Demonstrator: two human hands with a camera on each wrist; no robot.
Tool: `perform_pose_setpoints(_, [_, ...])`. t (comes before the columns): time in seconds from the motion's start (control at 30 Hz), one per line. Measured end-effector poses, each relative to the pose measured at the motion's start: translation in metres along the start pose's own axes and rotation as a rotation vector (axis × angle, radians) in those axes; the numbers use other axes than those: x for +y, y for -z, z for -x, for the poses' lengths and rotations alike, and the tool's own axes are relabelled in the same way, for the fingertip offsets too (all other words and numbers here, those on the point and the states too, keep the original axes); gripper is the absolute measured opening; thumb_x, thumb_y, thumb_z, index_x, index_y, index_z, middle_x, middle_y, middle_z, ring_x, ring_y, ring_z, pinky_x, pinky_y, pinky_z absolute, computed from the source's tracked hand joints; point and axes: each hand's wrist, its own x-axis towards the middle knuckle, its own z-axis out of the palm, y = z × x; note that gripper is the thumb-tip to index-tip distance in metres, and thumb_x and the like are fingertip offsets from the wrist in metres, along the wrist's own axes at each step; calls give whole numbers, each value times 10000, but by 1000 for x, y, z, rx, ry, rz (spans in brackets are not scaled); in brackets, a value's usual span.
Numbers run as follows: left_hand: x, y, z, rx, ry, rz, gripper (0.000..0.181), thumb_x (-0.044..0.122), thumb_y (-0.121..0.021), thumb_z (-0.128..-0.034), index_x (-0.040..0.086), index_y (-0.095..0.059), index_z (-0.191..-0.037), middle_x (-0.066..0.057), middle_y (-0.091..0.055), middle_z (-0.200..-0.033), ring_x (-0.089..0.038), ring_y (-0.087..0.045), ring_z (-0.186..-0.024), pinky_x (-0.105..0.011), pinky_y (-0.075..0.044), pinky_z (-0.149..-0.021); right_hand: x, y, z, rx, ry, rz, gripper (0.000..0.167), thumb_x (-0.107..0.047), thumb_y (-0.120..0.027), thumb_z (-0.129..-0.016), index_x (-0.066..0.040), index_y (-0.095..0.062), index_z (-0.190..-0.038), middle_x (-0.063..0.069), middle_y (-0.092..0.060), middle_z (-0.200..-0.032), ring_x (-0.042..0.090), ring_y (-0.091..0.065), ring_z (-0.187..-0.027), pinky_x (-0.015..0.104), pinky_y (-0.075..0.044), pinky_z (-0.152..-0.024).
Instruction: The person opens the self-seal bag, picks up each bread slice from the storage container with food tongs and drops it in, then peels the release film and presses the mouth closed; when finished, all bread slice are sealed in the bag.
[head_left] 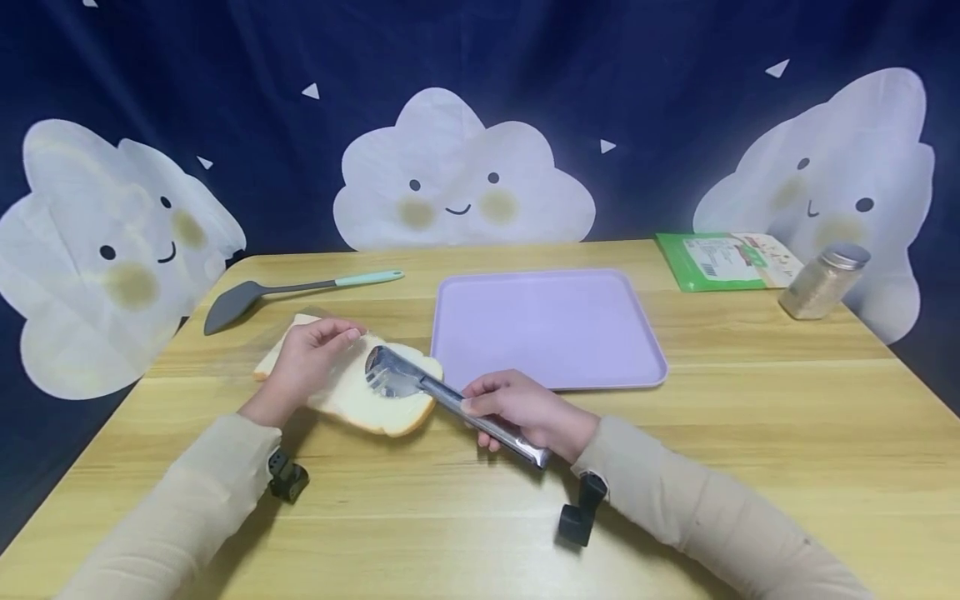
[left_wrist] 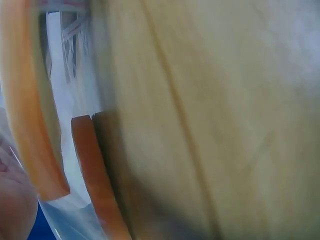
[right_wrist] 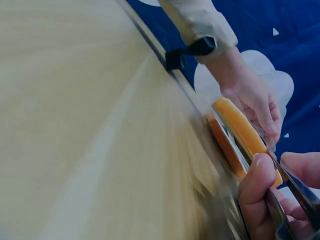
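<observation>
The right hand [head_left: 525, 412] grips metal tongs [head_left: 480, 417], whose head lies over a bread slice [head_left: 375, 404] left of the tray. The left hand [head_left: 307, 362] pinches the edge of a clear plastic bag around the bread, with thumb and fingers together. In the right wrist view, the tongs' arms [right_wrist: 300, 192] reach to the upper slice [right_wrist: 240, 125], and a second slice [right_wrist: 226, 145] lies under it with a gap between. The left wrist view has two crusts, the upper [left_wrist: 30, 110] and the lower [left_wrist: 95, 175], with clear plastic about them.
A lilac tray [head_left: 547, 329] lies at the middle of the wooden table [head_left: 450, 517]. At the back left is a grey spatula with a mint handle [head_left: 367, 277]. A green packet [head_left: 705, 262] and a lidded glass jar [head_left: 821, 287] stand at the back right.
</observation>
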Motion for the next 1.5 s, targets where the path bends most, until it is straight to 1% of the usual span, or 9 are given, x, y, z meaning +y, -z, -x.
perform_pose_setpoints(0.1, [1, -1, 1, -3, -12, -14, 290, 238, -561, -934, -18, -672, -1013, -183, -667, -1036, 75, -518, -859, -114, -423, -737, -1, -2, -4, 23, 3, 1, 308, -30, -543, -873, 120, -500, -1139, 98, -543, -755, 120, -534, -487, 207, -465, -451])
perform_pose_setpoints(0.27, [1, 1, 4, -7, -1, -23, 308, 265, -553, -937, -7, -672, -1018, -175, -667, -1038, 44, -517, -853, -133, -422, -711, -1, -4, -7, 45, -21, 12, 297, -17, -550, -866, 109, -512, -1132, 99, -552, -731, 124, -537, -475, 211, -462, -443])
perform_pose_setpoints(0.37, [1, 2, 4, 2, 0, -21, 317, 273, -560, -932, -11, -671, -1018, -180, -665, -1037, 32, -517, -835, -142, -424, -696, -2, -7, -8, 58, -7, 7, 290, -13, -541, -870, 115, -511, -1129, 99, -545, -732, 122, -532, -472, 206, -461, -440])
perform_pose_setpoints(0.73, [2, 5, 7, 25, 35, -16, 307, 259, -568, -929, -21, -666, -1009, -178, -657, -1044, 57, -507, -836, -143, -412, -731, -6, -18, -15, 66, -2, 23, 260, -9, -542, -875, 119, -521, -1101, 95, -534, -748, 124, -532, -469, 203, -461, -436])
perform_pose_setpoints(0.9, [3, 5, 6, 36, 36, -8, 314, 276, -580, -920, -15, -668, -1000, -36, -680, -954, 34, -511, -827, -153, -417, -715, -7, -20, -16, 91, 10, 39, 237, -10, -544, -879, 111, -532, -1083, 95, -540, -748, 126, -533, -467, 205, -464, -437])
perform_pose_setpoints(0.97, [4, 5, 5, 41, 37, 0, 317, 274, -583, -918, -20, -666, -1001, -17, -677, -944, 31, -512, -835, -147, -419, -718, -7, -21, -17, 98, 13, 37, 232, -8, -542, -879, 108, -532, -1081, 96, -538, -751, 127, -530, -468, 205, -464, -438])
perform_pose_setpoints(1.2, [9, 5, 5, 39, 48, -10, 325, 287, -575, -922, -14, -668, -1001, -161, -656, -1033, 4, -510, -845, -165, -425, -709, -6, -24, -20, 119, 2, 56, 210, -5, -545, -878, 98, -537, -1061, 81, -518, -717, 127, -517, -450, 206, -452, -418])
perform_pose_setpoints(1.37, [11, 6, 3, 32, 42, -30, 339, 294, -566, -927, -21, -665, -999, -176, -656, -1028, -13, -504, -833, -183, -415, -718, -9, -25, -23, 123, 11, 56, 201, -12, -542, -880, 93, -543, -1051, 77, -521, -720, 127, -521, -450, 204, -449, -416])
perform_pose_setpoints(1.5, [13, 8, 0, 18, 70, -31, 372, 336, -552, -929, -8, -660, -1020, -166, -655, -1050, -35, -506, -850, -180, -417, -718, -10, -23, -24, 125, 6, 97, 183, -3, -545, -872, 90, -541, -1030, 73, -507, -717, 129, -515, -448, 205, -448, -413])
